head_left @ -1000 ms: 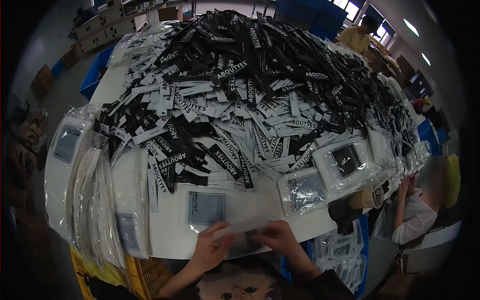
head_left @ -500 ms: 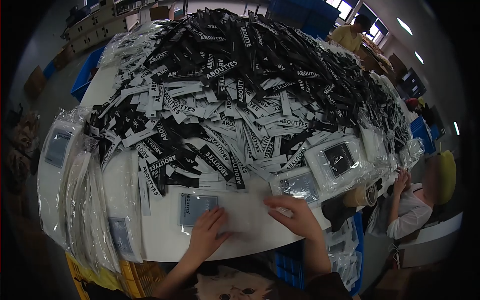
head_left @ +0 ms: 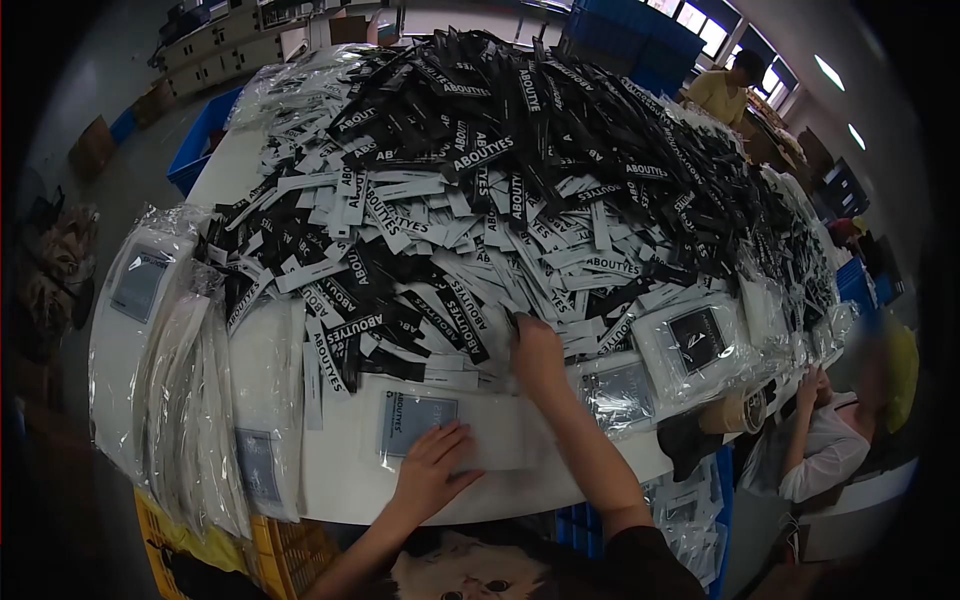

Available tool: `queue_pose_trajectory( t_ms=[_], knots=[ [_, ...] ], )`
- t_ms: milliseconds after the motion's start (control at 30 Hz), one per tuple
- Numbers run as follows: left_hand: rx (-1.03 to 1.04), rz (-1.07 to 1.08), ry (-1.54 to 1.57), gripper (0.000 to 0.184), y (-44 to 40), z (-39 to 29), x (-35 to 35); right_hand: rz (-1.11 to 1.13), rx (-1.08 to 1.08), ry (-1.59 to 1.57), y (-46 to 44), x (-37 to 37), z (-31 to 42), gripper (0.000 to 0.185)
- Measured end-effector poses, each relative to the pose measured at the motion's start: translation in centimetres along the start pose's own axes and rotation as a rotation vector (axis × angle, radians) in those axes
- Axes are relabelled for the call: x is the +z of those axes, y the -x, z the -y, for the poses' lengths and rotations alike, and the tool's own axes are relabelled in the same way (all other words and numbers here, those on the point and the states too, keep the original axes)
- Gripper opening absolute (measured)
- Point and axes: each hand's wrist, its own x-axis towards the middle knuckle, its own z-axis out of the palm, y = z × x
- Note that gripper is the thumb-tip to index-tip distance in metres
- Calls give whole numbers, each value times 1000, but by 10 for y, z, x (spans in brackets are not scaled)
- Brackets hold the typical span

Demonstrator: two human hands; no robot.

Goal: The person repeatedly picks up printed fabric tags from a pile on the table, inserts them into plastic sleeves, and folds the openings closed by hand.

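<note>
A clear plastic bag [head_left: 510, 430] with a grey-blue printed panel lies flat at the table's front edge. My left hand [head_left: 436, 464] rests on it, fingers stretched out flat beside the panel. Beyond the bag, my right hand [head_left: 537, 350] reaches into the near edge of a heap of slim black and white packets [head_left: 465, 310] lettered ABOUTYES. Its fingers curl downward and are mostly hidden. A small dark end shows beside them, and I cannot tell whether they grip it.
Long filled plastic bags [head_left: 170, 370] lie at the left. More clear bags [head_left: 690, 335] with printed panels are stacked at the right, beside a cup [head_left: 735, 412]. Yellow [head_left: 290, 550] and blue crates stand below the table. Two other people are at the right and back right.
My right hand has left the bag's right end and moved forward into the packets. My left hand stays on the bag. The whole view has shifted slightly.
</note>
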Motion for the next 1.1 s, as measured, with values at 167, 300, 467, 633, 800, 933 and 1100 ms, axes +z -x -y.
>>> queue_pose_trajectory(
  t_ms=[167, 300, 467, 633, 800, 933, 1100],
  knots=[
    [7, 6, -23, 40, 1, -1, 0, -276, -113, 31, -7, -6, 6, 18],
    [-10, 17, -13, 41, -1, -1, -1, -93, 17, -5, -9, -21, 13, 13],
    [-30, 16, 23, 37, -2, -1, -6, 153, 163, -404, 33, -79, 7, 17],
    [-182, -88, 98, 31, -3, -10, -3, -322, 240, -1110, 117, -52, 6, 9],
    [-173, -64, 94, 27, -13, -17, -12, -371, 367, -1318, 144, -45, 4, 12],
    [-354, 33, 170, 21, -12, -16, -21, -611, 295, -1219, 142, -48, 15, 13],
    [-402, -168, 161, 15, 6, -22, -24, -741, 175, -1227, 154, -47, 19, 11]
  ],
)
